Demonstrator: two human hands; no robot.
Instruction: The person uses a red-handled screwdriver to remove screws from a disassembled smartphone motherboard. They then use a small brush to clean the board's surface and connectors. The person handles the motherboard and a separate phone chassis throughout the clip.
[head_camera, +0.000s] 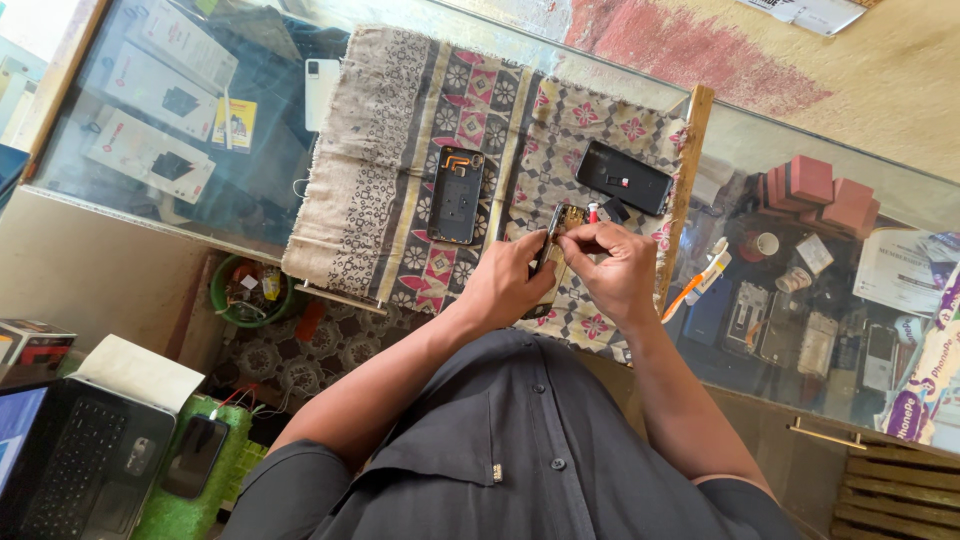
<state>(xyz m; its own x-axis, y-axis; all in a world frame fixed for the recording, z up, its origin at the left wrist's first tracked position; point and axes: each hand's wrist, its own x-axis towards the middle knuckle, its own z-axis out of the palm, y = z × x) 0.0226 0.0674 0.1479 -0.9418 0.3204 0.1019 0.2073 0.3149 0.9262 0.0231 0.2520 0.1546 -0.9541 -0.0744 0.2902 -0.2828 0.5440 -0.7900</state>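
Left hand (510, 285) grips opened dark phone body (548, 262) steady; right hand (612, 265) pinches small part at its top, over patterned cloth (400, 150) on glass counter (780, 150).

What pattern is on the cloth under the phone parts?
The cloth is beige with maroon and pink flower squares and dark geometric borders, seen in the head view.

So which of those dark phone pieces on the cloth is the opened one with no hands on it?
Start at the patterned cloth spread over the glass counter. Near its middle, left of both hands, lies an upright phone frame. Unlike the plain black slab farther right, it shows an orange strip at its top.
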